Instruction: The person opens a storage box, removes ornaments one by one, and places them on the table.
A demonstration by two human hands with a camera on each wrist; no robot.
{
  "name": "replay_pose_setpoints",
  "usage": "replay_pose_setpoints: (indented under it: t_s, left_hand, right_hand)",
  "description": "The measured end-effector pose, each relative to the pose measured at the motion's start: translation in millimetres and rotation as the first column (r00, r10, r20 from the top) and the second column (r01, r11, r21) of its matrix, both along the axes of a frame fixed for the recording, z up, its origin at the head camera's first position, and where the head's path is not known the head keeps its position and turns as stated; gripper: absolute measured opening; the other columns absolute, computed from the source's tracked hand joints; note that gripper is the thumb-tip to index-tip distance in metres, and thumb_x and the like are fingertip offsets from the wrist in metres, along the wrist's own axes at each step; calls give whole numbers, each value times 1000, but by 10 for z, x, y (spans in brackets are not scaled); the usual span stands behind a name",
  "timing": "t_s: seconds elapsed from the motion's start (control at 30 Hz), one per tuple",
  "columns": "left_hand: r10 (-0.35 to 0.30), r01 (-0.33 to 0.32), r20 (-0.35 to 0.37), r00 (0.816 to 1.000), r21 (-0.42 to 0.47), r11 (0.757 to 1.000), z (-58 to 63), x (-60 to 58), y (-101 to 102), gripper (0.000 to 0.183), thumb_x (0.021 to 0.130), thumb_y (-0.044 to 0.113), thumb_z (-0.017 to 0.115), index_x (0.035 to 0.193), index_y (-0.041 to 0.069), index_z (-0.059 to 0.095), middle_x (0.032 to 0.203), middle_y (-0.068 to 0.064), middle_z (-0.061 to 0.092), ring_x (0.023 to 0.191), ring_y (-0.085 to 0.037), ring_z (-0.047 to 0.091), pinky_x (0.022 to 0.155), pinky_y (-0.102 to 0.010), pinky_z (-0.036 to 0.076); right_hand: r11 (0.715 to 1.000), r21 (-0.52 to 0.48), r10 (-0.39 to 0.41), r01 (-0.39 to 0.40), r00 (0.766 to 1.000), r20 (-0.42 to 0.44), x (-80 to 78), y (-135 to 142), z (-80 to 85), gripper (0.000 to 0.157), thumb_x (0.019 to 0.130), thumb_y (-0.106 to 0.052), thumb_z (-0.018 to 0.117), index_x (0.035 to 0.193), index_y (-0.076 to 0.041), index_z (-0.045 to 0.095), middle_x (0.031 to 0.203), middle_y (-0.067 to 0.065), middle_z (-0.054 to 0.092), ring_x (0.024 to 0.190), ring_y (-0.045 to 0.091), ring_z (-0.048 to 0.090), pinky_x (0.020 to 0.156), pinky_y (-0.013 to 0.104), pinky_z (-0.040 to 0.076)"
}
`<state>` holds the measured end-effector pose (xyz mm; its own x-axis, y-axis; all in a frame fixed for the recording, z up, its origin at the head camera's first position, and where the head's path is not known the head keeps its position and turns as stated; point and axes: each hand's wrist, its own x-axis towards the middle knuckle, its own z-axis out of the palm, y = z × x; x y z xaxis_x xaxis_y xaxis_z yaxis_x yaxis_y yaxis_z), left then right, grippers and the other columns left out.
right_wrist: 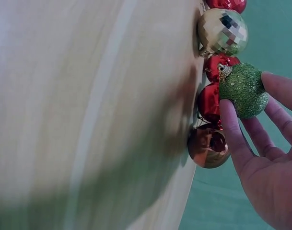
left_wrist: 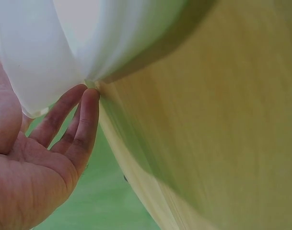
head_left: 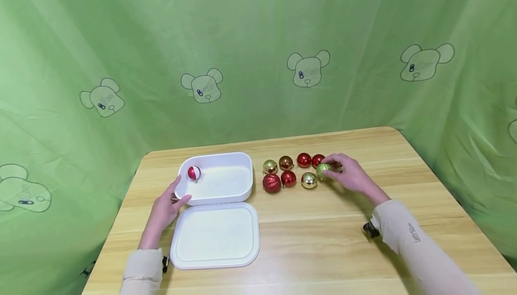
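Observation:
My right hand [head_left: 349, 173] pinches a glittery green Christmas ball [right_wrist: 244, 90] between thumb and fingers, beside the other balls at the back of the table. Just behind it are two shiny red balls [head_left: 304, 160], one partly hidden by the fingers. A gold faceted ball [head_left: 308, 180] lies to its left. At the left, my left hand [head_left: 163, 209] holds the near left corner of a white plastic box [head_left: 244, 192], thumb by the rim and fingers along the outer wall. Inside the box, near its left end, rests a red and white ball [head_left: 194, 173].
Between box and right hand lie more balls: a pale gold one [head_left: 269, 166], a bronze one [head_left: 286, 163], a ridged dark red one [head_left: 272, 183] and a shiny red one [head_left: 288, 178]. A white lid [head_left: 214, 236] lies flat before the box. Green cloth [head_left: 258, 61] hangs behind the wooden table [head_left: 315, 245].

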<state>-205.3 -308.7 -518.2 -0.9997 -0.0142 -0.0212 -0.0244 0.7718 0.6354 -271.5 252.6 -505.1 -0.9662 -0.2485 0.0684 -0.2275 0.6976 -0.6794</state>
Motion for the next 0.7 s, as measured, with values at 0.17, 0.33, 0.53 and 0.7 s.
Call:
replay_pose_setpoints:
  t_s: [0.17, 0.33, 0.53, 0.7]
  left_hand:
    - [2, -2, 6, 1000, -3, 1000, -3, -3, -2, 81, 103, 38, 65, 167, 16, 21, 138, -33, 61, 126, -44, 62, 106, -54, 54]
    - [0, 0, 4, 1000, -7, 1000, -14, 1, -11, 82, 102, 40, 65, 167, 16, 21, 137, -33, 62, 125, -44, 63, 106, -54, 54]
    - [-1, 0, -9, 1000, -12, 1000, -29, -12, -16, 82, 102, 39, 66, 166, 15, 22, 133, -32, 64, 120, -42, 66, 99, -51, 59]
    - [3, -3, -6, 1000, -14, 1000, -16, -10, -9, 82, 101, 39, 67, 166, 16, 23, 133, -32, 65, 120, -41, 66, 97, -50, 59]
  right_hand:
    - [1000, -2, 4, -4, 1000, 17, 13, -11, -42, 39, 97, -21, 74, 133, -9, 65, 124, 14, 66, 116, 36, 61, 105, 61, 50]
    - [1000, -7, 14, -14, 1000, 9, 14, -30, -68, 35, 95, -17, 75, 128, -8, 67, 118, 12, 67, 110, 33, 63, 99, 56, 55]
    - [1000, 6, 19, -19, 1000, 16, 17, -31, -95, 36, 95, -15, 76, 129, -8, 67, 121, 14, 66, 108, 32, 63, 97, 56, 56]
    - [1000, 6, 20, -20, 1000, 18, 15, -35, -124, 36, 95, -15, 76, 129, -7, 67, 122, 15, 66, 107, 32, 64, 97, 55, 56]
